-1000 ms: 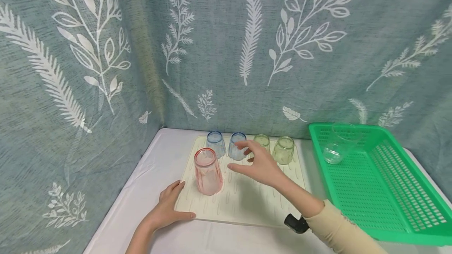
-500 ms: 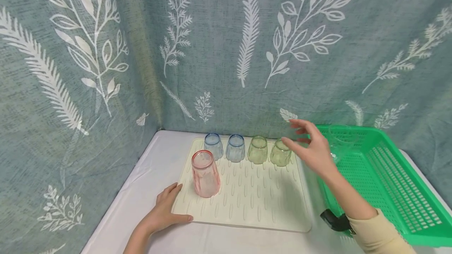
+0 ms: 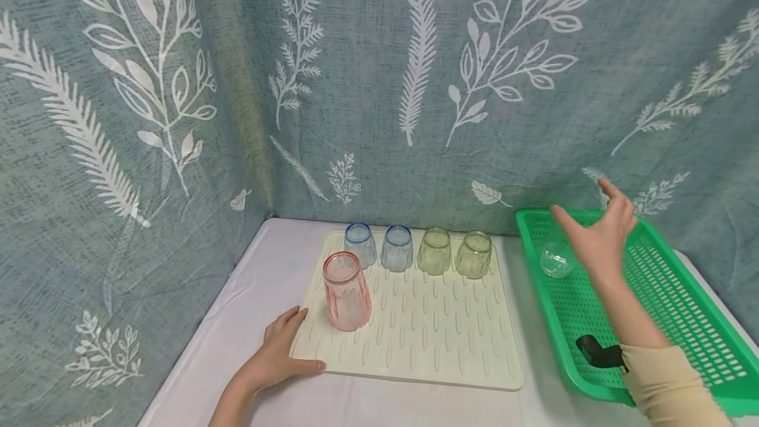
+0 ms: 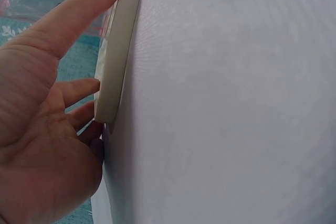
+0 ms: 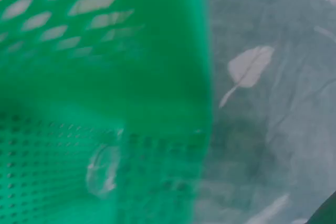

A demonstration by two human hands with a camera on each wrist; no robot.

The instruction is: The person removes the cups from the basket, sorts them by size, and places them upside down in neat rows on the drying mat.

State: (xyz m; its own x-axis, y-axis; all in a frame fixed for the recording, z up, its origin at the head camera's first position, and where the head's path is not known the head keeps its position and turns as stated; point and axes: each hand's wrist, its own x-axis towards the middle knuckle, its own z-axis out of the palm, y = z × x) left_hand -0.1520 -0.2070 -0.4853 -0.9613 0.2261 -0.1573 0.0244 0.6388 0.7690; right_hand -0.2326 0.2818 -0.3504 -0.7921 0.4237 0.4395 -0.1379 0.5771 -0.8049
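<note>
My left hand (image 3: 277,354) lies at the near left corner of a cream ribbed drying mat (image 3: 415,348). Its thumb touches the mat's front edge (image 4: 116,51) and the fingers rest along its left side. Over the green plastic basket (image 3: 569,374) my right hand (image 3: 601,239) is raised with thumb and fingers spread wide, holding nothing. A clear glass (image 3: 556,260) stands in the basket's far left corner, its upper part partly hidden behind that hand. The right wrist view is blurred but shows the glass (image 5: 103,171) inside the basket.
On the mat, a tall pink glass (image 3: 348,295) stands front left. Along the back are two blue glasses (image 3: 360,246) and two green glasses (image 3: 435,252). A leaf-patterned curtain (image 3: 367,117) closes off the back and left. White cloth (image 3: 255,269) covers the table.
My right hand has moved from above the mat, near the blue and green glasses, rightward to over the green basket. The left hand stays at the mat's corner.
</note>
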